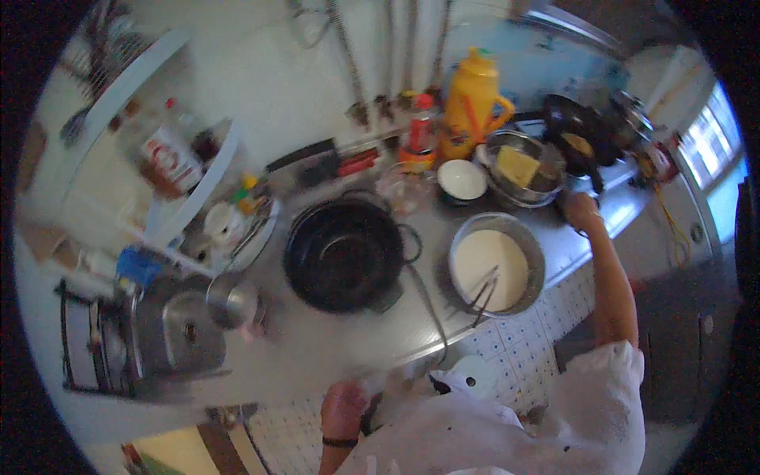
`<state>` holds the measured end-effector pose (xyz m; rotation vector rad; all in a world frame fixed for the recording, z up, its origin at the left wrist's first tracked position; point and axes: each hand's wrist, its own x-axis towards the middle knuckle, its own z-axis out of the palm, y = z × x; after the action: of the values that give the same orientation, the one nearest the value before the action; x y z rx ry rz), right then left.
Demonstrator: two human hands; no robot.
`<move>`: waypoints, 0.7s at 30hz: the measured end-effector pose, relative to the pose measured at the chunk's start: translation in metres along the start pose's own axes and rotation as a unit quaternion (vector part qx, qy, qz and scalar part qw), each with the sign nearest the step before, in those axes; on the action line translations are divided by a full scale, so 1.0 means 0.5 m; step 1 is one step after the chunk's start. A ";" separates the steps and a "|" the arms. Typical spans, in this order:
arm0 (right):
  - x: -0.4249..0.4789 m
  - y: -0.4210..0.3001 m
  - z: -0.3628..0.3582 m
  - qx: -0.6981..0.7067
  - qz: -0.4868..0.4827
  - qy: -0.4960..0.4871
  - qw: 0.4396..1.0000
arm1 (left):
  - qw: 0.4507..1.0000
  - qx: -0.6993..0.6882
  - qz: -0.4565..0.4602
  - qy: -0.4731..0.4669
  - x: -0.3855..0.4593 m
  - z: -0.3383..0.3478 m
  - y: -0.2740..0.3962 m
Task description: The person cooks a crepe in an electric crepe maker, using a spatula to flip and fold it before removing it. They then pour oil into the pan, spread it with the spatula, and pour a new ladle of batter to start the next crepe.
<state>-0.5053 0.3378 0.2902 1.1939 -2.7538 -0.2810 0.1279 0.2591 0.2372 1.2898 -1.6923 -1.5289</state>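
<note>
My right hand (pixel 582 212) reaches to the far right of the steel counter, at a dark object beside a steel bowl (pixel 549 195). What its fingers grip is too small and blurred to tell. My left hand (pixel 345 402) is low in the view, near the counter's front edge. Motion blurs it, and a dark shape next to it cannot be made out. Between the hands stands a metal pot (pixel 537 267) of cream-coloured liquid (pixel 484 255), with a thin metal utensil (pixel 485 291) leaning in it. A round black pan (pixel 344 255) sits farther left.
A white bowl (pixel 462 180), yellow jug (pixel 469 107) and red-capped bottle (pixel 422 124) stand toward the wall. A yellow block (pixel 518 167) lies over the steel bowl. A dark wok (pixel 573 133) is at right. A cord (pixel 428 303) crosses the counter, and a sink (pixel 190 329) is left.
</note>
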 end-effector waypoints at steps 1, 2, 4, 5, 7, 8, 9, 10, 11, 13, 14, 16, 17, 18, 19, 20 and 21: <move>-0.003 0.031 0.045 0.086 0.057 0.039 0.994 | 1.000 0.010 0.021 0.002 0.013 0.006 -0.010; -0.035 -0.011 0.009 0.087 -0.025 0.073 0.993 | 1.000 -0.009 0.017 0.021 0.009 0.002 -0.019; -0.100 -0.056 -0.029 0.188 0.049 0.141 0.971 | 0.995 -0.088 0.007 0.042 0.010 0.006 -0.028; -0.116 -0.055 -0.028 0.226 0.126 0.171 0.951 | 0.985 -0.166 -0.022 0.038 0.011 0.007 -0.021; -0.139 -0.076 -0.043 0.408 0.162 0.129 0.889 | 0.935 -0.336 -0.099 0.046 -0.001 -0.001 -0.002; -0.151 -0.079 -0.055 0.489 0.183 0.103 0.847 | 0.891 -0.428 -0.144 0.040 -0.008 -0.004 0.001; -0.172 -0.109 -0.078 0.583 0.156 0.099 0.791 | 0.893 -0.425 -0.138 0.053 -0.021 -0.011 0.001; -0.195 -0.123 -0.083 0.643 0.118 0.100 0.750 | 0.894 -0.424 -0.133 0.062 -0.029 -0.014 -0.006; -0.220 -0.139 -0.087 0.699 0.080 0.097 0.703 | 0.894 -0.423 -0.127 0.071 -0.038 -0.017 -0.014; -0.291 -0.224 -0.139 0.764 0.087 0.079 0.634 | 0.891 -0.422 -0.142 0.093 -0.054 -0.024 -0.031; -0.329 -0.270 -0.162 0.778 0.060 0.085 0.620 | 0.889 -0.422 -0.148 0.104 -0.065 -0.031 -0.039; -0.390 -0.338 -0.182 0.781 0.019 0.075 0.620 | 0.901 -0.396 -0.131 0.117 -0.087 -0.047 -0.045; -0.416 -0.367 -0.192 0.769 0.004 0.061 0.637 | 0.906 -0.386 -0.123 0.121 -0.098 -0.055 -0.050; -0.448 -0.417 -0.216 0.776 0.001 0.036 0.630 | 0.932 -0.325 -0.074 0.145 -0.111 -0.063 -0.063; -0.483 -0.470 -0.245 0.782 -0.004 0.010 0.624 | 0.950 -0.261 -0.028 0.171 -0.128 -0.075 -0.082; -0.512 -0.518 -0.267 0.790 -0.043 -0.018 0.611 | 0.948 -0.245 -0.013 0.201 -0.151 -0.089 -0.091; -0.539 -0.564 -0.283 0.797 -0.085 -0.051 0.595 | 0.945 -0.227 0.001 0.234 -0.179 -0.104 -0.103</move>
<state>-0.0957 0.3293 0.3549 1.4528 -2.3743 2.6135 0.2250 0.3189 0.2195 1.2651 -0.9735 -1.3632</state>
